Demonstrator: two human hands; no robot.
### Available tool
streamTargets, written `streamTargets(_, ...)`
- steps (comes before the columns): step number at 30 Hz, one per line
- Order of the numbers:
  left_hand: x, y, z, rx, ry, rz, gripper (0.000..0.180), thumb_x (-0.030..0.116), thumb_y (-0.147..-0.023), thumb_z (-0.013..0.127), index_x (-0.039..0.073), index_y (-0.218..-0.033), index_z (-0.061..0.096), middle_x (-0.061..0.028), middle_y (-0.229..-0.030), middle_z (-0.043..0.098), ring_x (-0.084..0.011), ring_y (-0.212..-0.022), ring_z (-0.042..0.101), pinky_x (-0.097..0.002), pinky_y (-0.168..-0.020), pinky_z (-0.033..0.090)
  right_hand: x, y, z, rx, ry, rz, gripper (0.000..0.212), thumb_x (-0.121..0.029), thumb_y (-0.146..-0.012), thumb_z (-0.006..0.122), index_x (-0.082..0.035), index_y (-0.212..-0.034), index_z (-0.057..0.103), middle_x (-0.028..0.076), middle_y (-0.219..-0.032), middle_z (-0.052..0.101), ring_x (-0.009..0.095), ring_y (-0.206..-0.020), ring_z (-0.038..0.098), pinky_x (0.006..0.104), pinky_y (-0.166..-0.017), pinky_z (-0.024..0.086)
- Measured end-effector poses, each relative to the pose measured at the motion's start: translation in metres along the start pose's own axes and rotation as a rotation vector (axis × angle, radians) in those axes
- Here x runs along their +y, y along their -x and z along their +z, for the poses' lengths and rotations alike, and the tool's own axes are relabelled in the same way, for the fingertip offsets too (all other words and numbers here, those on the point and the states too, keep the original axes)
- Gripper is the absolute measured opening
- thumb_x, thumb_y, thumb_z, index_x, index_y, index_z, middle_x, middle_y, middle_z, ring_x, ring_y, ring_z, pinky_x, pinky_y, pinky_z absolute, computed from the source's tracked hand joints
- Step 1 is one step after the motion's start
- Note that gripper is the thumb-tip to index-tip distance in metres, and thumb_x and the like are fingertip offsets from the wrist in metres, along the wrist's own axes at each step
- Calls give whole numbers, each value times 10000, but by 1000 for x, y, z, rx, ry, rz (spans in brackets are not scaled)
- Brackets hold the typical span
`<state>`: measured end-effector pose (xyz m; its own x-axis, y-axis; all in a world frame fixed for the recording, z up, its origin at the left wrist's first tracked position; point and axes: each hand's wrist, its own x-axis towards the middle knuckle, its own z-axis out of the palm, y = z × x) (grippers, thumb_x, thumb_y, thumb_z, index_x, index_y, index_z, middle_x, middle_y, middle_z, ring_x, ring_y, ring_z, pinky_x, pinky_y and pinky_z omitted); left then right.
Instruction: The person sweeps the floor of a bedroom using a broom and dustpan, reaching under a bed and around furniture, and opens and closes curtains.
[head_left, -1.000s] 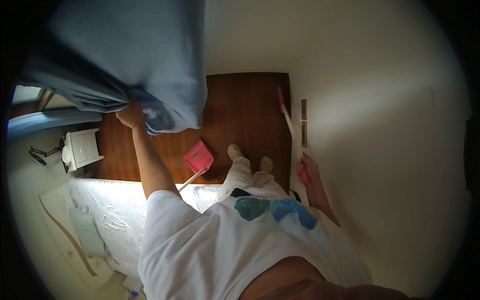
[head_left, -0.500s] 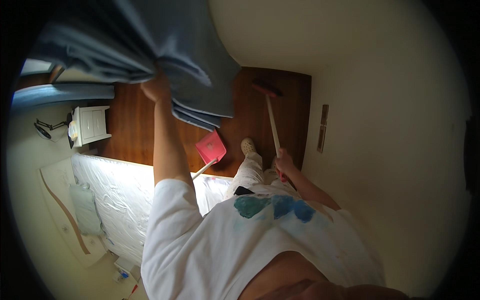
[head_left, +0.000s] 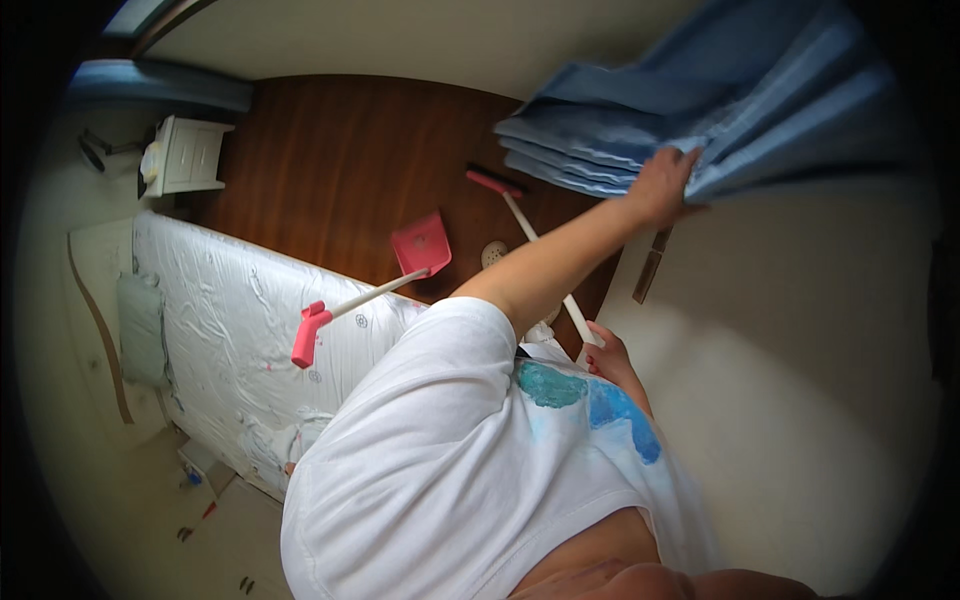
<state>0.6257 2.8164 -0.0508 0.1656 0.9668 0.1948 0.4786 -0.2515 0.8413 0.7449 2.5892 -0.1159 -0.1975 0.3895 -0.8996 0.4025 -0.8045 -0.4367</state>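
Curtain (head_left: 790, 110), blue (faintly glossy), in deep folds.

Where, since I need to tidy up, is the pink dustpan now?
In the head view, the dustpan is left of centre on the wooden floor, between the bed and the broom head.
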Motion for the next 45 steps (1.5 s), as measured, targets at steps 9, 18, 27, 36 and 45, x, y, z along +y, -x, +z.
streamTargets(9, -61, 289, -24, -145, -51, -541, 519, 234, -713, 605, 10, -1128, 390, -199, -1090, 436, -330, -1023, 411, -369, -881, 334, -3, -4, -58, -71, -444, 178, 403, -75, -788, 432, -170, -1172, 355, 60, -577, 429, 96, -395, 368, 199, -338, 317)
streamTargets(18, -116, 391, -128, 967, 408, -1386, 833, 336, -636, 688, -6, -1226, 209, -181, -1074, 426, -225, -854, 492, -288, -578, 457, -82, -59, -25, -317, -643, 256, 419, -68, -807, 425, -194, -1200, 355, 55, -632, 424, 65, -426, 355, 165, -346, 322)
streamTargets(27, -131, 371, -202, 1401, 314, -1189, 549, 255, -680, 665, 24, -1076, 362, -127, -1062, 419, -186, -845, 501, -269, -538, 464, -35, 3, -99, -117, 555, -220, 452, -41, -732, 506, -114, -1171, 427, 84, -684, 551, 111, -444, 494, 241, -379, 400)
streamTargets(36, -136, 391, -206, 1323, 404, -1178, 129, 146, -771, 548, 34, -832, 528, -56, -734, 548, -110, -603, 554, -202, -531, 469, -99, -63, -50, -126, 1019, -368, 404, -15, -677, 529, -15, -1080, 498, 160, -1033, 543, 241, -945, 533, 293, -791, 411)
streamTargets(45, -138, 388, -212, 1312, 368, -1191, 103, 104, -764, 550, 15, -812, 529, -64, -714, 552, -115, -599, 560, -203, -531, 464, -228, -107, 70, -145, 753, -168, 423, -68, -759, 485, -178, -1166, 447, 38, -600, 478, 95, -417, 407, 240, -358, 339)
